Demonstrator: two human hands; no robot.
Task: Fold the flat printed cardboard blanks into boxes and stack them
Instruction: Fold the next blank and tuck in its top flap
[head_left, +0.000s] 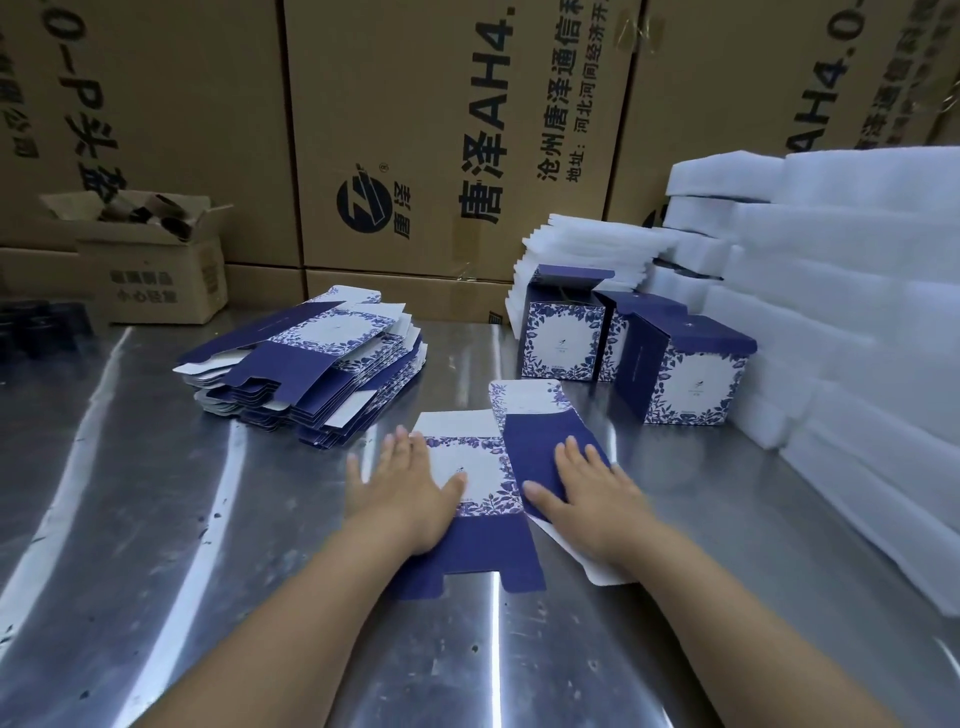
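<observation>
While the blank (485, 465) lies lengthwise up the frame, notched end lowest, my left hand (402, 493) and right hand (592, 499) press it flat-fingered, apart.

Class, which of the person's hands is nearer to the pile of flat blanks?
Left. The left hand presses the single blank just right of the pile of flat blanks; the right hand rests further right, on the same blank.

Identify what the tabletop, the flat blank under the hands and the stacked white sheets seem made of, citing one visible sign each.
Tabletop: probably stainless steel, brushed finish; streaky mirror-like glare.
Flat blank: thin printed cardboard, seemingly matte; cut flaps and fold lines.
White sheets: likely packing foam; thick, soft-looking, slightly translucent edges.
</observation>
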